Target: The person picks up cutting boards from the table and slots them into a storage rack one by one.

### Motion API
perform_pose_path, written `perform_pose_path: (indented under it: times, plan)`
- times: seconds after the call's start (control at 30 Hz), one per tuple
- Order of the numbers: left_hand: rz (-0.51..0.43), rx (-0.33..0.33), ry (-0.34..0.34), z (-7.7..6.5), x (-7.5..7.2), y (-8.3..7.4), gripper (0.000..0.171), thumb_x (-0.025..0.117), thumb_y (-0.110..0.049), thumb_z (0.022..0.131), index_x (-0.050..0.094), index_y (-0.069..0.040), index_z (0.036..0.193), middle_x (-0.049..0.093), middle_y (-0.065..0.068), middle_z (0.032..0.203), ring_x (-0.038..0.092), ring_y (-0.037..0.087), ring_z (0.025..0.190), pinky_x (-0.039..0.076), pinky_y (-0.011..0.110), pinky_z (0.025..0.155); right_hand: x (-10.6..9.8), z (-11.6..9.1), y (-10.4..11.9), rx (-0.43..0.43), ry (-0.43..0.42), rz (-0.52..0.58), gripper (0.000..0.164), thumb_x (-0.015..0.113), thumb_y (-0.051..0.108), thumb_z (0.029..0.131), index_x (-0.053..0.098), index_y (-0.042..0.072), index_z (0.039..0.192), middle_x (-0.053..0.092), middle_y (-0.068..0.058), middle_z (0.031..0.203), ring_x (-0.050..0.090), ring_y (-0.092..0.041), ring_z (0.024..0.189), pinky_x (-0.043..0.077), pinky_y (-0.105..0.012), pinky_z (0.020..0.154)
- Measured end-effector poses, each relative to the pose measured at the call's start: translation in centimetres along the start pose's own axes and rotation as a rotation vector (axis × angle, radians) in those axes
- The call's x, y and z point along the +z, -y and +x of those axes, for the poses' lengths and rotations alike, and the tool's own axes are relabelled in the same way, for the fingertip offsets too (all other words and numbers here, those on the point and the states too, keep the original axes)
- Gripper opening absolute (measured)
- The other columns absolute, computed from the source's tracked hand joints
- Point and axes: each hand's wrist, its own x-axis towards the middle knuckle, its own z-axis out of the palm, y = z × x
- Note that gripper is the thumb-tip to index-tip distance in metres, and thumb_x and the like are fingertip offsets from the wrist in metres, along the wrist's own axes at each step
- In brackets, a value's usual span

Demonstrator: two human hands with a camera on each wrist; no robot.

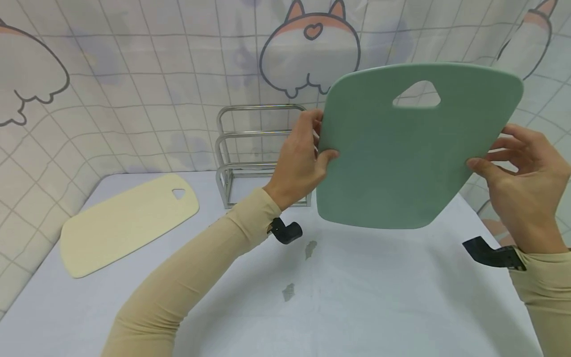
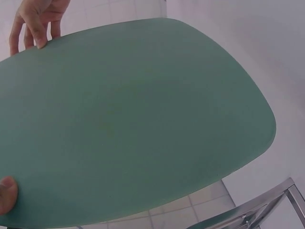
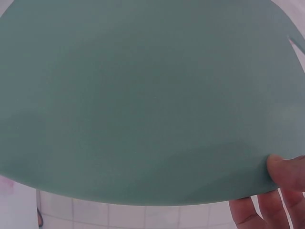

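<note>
Above the white tabletop (image 1: 379, 297), left hand (image 1: 300, 157) and right hand (image 1: 528, 183) grip a green, round-cornered, plastic-looking board (image 1: 401, 158) in their fingers: apparently the carrying step; next move needs both steady.

The green board (image 1: 401, 158) is smooth, matt plastic; the cream board (image 1: 129, 223), farther off, probably likewise; the rack (image 1: 258, 133) glossy metal; the sleeve (image 1: 196, 277) matt cloth
</note>
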Motion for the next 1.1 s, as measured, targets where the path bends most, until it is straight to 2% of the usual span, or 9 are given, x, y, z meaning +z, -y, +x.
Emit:
perform_pose_path:
  times: [0.2, 0.47, 0.63, 0.8, 1.0, 1.1]
  plan:
    - [0.024, 0.01, -0.001, 0.16, 0.13, -0.03, 0.055, 0.076, -0.001, 0.091, 0.041, 0.003, 0.134, 0.058, 0.019, 0.112, 0.064, 0.025, 0.084, 0.057, 0.028, 0.076, -0.1, 0.09, -0.22, -0.005, 0.007, -0.026, 0.058, 0.07, -0.014, 0.086, 0.069, 0.017, 0.135, 0.067, 0.026, 0.104, 0.064, 0.004, 0.084, 0.051, -0.004, 0.078]
    - [0.022, 0.027, -0.003, 0.44, 0.29, 0.04, 0.054, 0.075, -0.001, 0.092, 0.042, 0.004, 0.134, 0.057, 0.02, 0.112, 0.064, 0.027, 0.085, 0.059, 0.035, 0.077, -0.02, 0.3, -0.34, -0.008, 0.0, -0.022, 0.058, 0.069, -0.015, 0.086, 0.069, 0.017, 0.135, 0.067, 0.027, 0.103, 0.064, 0.004, 0.083, 0.051, -0.004, 0.077]
    - [0.028, 0.025, 0.002, 0.6, 0.41, 0.01, 0.054, 0.075, -0.001, 0.092, 0.042, 0.004, 0.135, 0.057, 0.019, 0.113, 0.064, 0.026, 0.086, 0.058, 0.031, 0.078, -0.05, 0.38, -0.38, 0.014, -0.005, 0.007, 0.06, 0.068, -0.017, 0.084, 0.069, 0.016, 0.135, 0.069, 0.024, 0.102, 0.065, 0.003, 0.081, 0.053, -0.004, 0.075]
    - [0.039, 0.021, 0.005, 0.65, 0.5, 0.08, 0.054, 0.075, -0.002, 0.092, 0.043, 0.004, 0.135, 0.057, 0.019, 0.113, 0.063, 0.026, 0.087, 0.056, 0.029, 0.077, 0.02, 0.35, -0.52, 0.002, 0.001, -0.011, 0.06, 0.068, -0.016, 0.085, 0.069, 0.017, 0.135, 0.068, 0.026, 0.103, 0.064, 0.004, 0.083, 0.051, -0.003, 0.076]
    - [0.048, 0.019, 0.01, 0.78, 0.71, 0.19, 0.053, 0.074, -0.002, 0.093, 0.043, 0.003, 0.135, 0.057, 0.019, 0.114, 0.063, 0.025, 0.089, 0.055, 0.028, 0.078, 0.04, 0.69, -0.72, 0.011, -0.008, 0.068, 0.059, 0.068, -0.02, 0.081, 0.069, 0.009, 0.133, 0.071, 0.021, 0.098, 0.066, 0.002, 0.078, 0.054, -0.006, 0.073]
    - [0.048, 0.023, 0.004, 0.92, 0.74, 0.22, 0.053, 0.074, -0.001, 0.092, 0.043, 0.004, 0.135, 0.058, 0.019, 0.115, 0.062, 0.026, 0.09, 0.055, 0.029, 0.08, 0.08, 0.87, -0.76, 0.013, -0.009, 0.067, 0.059, 0.068, -0.02, 0.082, 0.069, 0.009, 0.133, 0.071, 0.021, 0.1, 0.065, 0.002, 0.077, 0.054, -0.005, 0.074]
